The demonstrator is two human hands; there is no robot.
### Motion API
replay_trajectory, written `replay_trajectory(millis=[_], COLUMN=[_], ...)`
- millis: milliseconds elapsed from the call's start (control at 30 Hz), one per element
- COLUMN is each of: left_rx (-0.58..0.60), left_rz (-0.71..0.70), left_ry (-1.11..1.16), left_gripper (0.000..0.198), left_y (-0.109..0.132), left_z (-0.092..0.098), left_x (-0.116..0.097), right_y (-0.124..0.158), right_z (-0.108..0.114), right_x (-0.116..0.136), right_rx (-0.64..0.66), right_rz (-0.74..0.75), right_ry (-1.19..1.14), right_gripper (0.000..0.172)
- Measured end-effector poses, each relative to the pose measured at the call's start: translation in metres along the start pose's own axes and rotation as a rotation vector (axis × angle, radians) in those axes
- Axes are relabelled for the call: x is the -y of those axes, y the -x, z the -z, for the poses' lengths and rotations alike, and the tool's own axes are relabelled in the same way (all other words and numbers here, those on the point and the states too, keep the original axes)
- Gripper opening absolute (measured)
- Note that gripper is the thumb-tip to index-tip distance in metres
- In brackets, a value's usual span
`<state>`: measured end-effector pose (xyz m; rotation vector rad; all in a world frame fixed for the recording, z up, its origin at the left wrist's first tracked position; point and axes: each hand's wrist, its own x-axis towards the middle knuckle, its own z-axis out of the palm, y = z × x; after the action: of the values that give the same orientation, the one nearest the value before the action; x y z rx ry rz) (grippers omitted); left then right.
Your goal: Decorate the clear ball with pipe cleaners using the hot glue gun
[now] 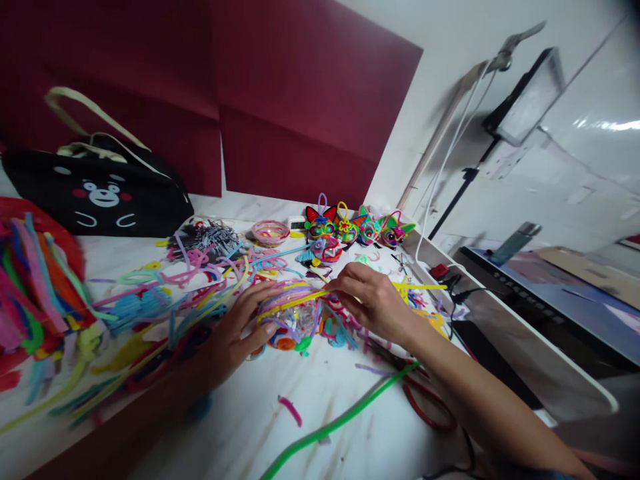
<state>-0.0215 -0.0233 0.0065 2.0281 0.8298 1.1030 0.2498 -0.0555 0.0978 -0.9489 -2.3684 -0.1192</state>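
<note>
My left hand [235, 330] rests on the left side of a clear plastic bag of small colourful pieces [295, 323], fingers curled round its edge. My right hand [373, 300] pinches a yellow pipe cleaner [300, 301] that lies across the top of the bag. Both hands work at the middle of a white table [320, 407] strewn with pipe cleaner offcuts.
Three colourful pipe-cleaner cat faces [350, 228] stand at the table's back. A pink bowl [270, 232], a black bear-face bag [100, 193] and a heap of pipe cleaners [35, 293] sit left. A green pipe cleaner [340, 420] and red-handled scissors [425, 403] lie near. A keyboard [505, 283] is right.
</note>
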Motion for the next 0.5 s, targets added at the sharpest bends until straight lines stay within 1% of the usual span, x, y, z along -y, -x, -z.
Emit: replay_trajectory(millis=[167,300,433,500], left_rx=[-0.016,-0.001,0.034,0.040], left_rz=[0.001,0.007,-0.008,-0.031], left_ry=[-0.003,0.016,0.000,-0.015], left_gripper=[0.044,0.044,0.045,0.046], left_y=[-0.001,0.000,0.000,0.000], left_z=[-0.001,-0.001,0.000,0.001], left_x=[-0.002,0.003,0.007,0.009], right_y=[-0.001,0.002,0.012,0.019], right_z=[-0.003,0.000,0.006,0.006], right_x=[0.001,0.001,-0.014,-0.028], right_rx=[0.000,-0.027,-0.074,-0.038], right_rz=[-0.005,-0.037,-0.104,-0.146], right_ry=[0.006,-0.065,-0.167,-0.140], right_gripper=[0.019,0.018,0.013,0.011])
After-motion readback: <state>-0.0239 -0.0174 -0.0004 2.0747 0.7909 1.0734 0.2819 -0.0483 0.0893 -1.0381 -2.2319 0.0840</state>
